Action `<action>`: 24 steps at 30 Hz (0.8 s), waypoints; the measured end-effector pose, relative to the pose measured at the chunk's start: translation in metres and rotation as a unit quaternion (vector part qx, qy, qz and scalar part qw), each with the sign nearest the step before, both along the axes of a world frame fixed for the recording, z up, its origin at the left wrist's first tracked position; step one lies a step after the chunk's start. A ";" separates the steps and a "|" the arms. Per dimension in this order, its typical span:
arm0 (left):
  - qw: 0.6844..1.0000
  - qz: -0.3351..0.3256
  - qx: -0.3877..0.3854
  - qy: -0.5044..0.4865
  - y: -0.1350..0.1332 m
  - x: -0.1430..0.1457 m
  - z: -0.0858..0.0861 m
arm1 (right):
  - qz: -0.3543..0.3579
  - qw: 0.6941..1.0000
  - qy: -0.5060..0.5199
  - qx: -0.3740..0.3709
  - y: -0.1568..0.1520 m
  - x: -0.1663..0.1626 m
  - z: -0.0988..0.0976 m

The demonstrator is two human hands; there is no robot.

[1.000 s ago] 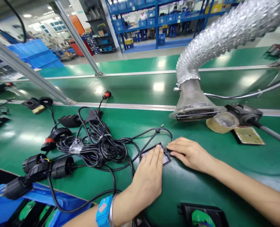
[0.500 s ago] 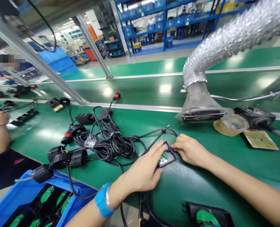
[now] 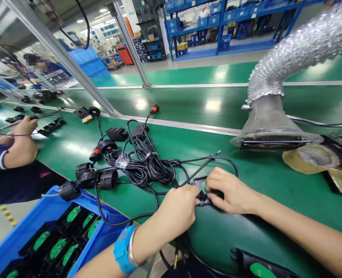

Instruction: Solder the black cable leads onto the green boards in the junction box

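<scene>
A small black housing (image 3: 199, 180) with a bit of green circuit board inside lies on the green bench, partly covered by both hands. My left hand (image 3: 178, 206), with a blue watch (image 3: 124, 247) and a silver bangle at the wrist, closes its fingertips on the housing's near left edge. From the right, my right hand (image 3: 231, 191) reaches over it, thumb and curled fingers gripping its right side. Black cables (image 3: 147, 166) lie in a coiled heap just beyond my left hand. What the fingertips press on inside the housing is hidden.
A blue bin (image 3: 94, 247) of black housings with green boards stands lower left. Black connectors (image 3: 108, 179) lie beside the cables. A fume hood (image 3: 266, 123) on a silver duct hangs at right. Another black housing (image 3: 263, 266) sits at the near edge. A co-worker's hand (image 3: 26, 125) works far left.
The view has swung left. My left hand has gone from lying stretched over the housing to gripping its edge. My right hand has moved from its right corner to over it.
</scene>
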State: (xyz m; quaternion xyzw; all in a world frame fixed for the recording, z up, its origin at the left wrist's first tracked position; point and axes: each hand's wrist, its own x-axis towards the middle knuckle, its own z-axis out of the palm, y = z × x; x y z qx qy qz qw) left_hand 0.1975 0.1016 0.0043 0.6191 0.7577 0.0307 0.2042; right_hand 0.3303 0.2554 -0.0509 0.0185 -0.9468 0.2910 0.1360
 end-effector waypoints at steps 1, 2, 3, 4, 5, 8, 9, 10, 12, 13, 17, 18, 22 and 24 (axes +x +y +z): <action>1.000 -0.010 -0.004 0.022 0.004 -0.001 0.004 | -0.008 1.000 -0.004 -0.004 -0.001 0.001 0.001; 0.999 -0.023 -0.007 0.041 0.009 -0.001 0.007 | -0.012 1.000 -0.008 -0.007 -0.002 0.002 0.001; 0.998 -0.041 -0.007 0.056 0.013 -0.001 0.009 | -0.014 1.000 -0.012 -0.010 -0.003 0.001 0.001; 0.996 -0.062 -0.006 0.069 0.018 0.000 0.010 | -0.015 1.000 -0.016 -0.013 -0.004 0.001 0.001; 0.993 -0.085 -0.005 0.080 0.022 0.000 0.010 | -0.017 1.000 -0.018 -0.016 -0.005 0.000 0.000; 0.982 -0.139 -0.023 0.123 0.034 -0.001 0.009 | -0.027 0.999 -0.021 -0.024 -0.007 -0.004 -0.004; 0.978 -0.157 -0.031 0.135 0.037 -0.003 0.008 | -0.030 0.999 -0.020 -0.027 -0.008 -0.005 -0.006; 0.973 -0.179 -0.037 0.141 0.040 -0.006 0.009 | -0.033 0.999 -0.020 -0.030 -0.008 -0.006 -0.007; 0.961 -0.232 -0.055 0.140 0.046 -0.011 0.011 | -0.039 0.999 -0.021 -0.031 -0.010 -0.006 -0.008; 0.955 -0.254 -0.065 0.140 0.049 -0.013 0.012 | -0.044 0.998 -0.023 -0.030 -0.011 -0.006 -0.008; 0.944 -0.276 -0.112 0.141 0.060 -0.018 0.017 | -0.073 0.997 -0.033 -0.019 -0.016 -0.003 -0.006; 0.945 -0.272 -0.119 0.134 0.061 -0.019 0.018 | -0.078 0.996 -0.035 -0.015 -0.017 -0.003 -0.005; 0.960 -0.237 -0.119 0.088 0.061 -0.024 0.018 | -0.093 0.995 -0.037 0.000 -0.023 -0.003 -0.005; 0.971 -0.202 -0.115 0.053 0.059 -0.030 0.019 | -0.100 0.994 -0.037 0.005 -0.025 -0.004 -0.006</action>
